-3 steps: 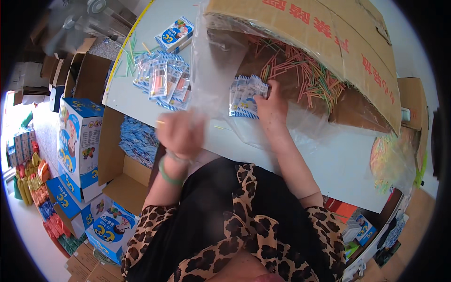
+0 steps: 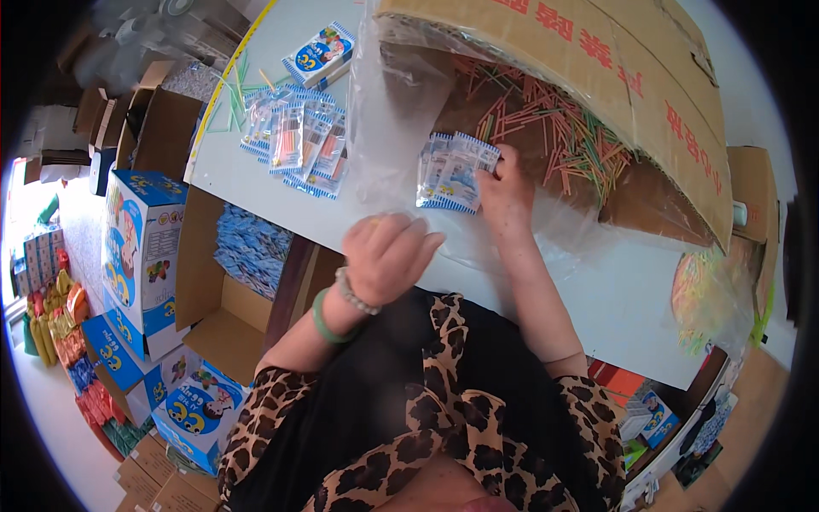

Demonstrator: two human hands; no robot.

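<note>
My right hand (image 2: pixel 509 194) pinches a small fan of blue-and-white packets (image 2: pixel 456 177) by their right edge, thumb on top. The packets overlap one another in front of the cardboard box's mouth. My left hand (image 2: pixel 388 260) hovers over the near edge of the table, left of the packets and apart from them. Its fingers are loosely bent and a little apart, with nothing visible in them. Left of the clear plastic liner lies a pile of similar packets (image 2: pixel 299 141), some showing pink sticks through a clear window. Behind that pile rests a fuller blue-and-white pack (image 2: pixel 320 55).
A big cardboard box (image 2: pixel 589 43) lies open toward me, with loose pink and green sticks (image 2: pixel 563 141) inside. Clear plastic (image 2: pixel 375 128) spreads from it. At left stand a carton of blue packets (image 2: pixel 252 252) and printed boxes (image 2: pixel 136 256). A bag of sticks (image 2: pixel 699 290) sits at right.
My left hand has moved right and slightly down, toward the packets. My right hand has shifted slightly right, and the packets in it are fanned a little wider.
</note>
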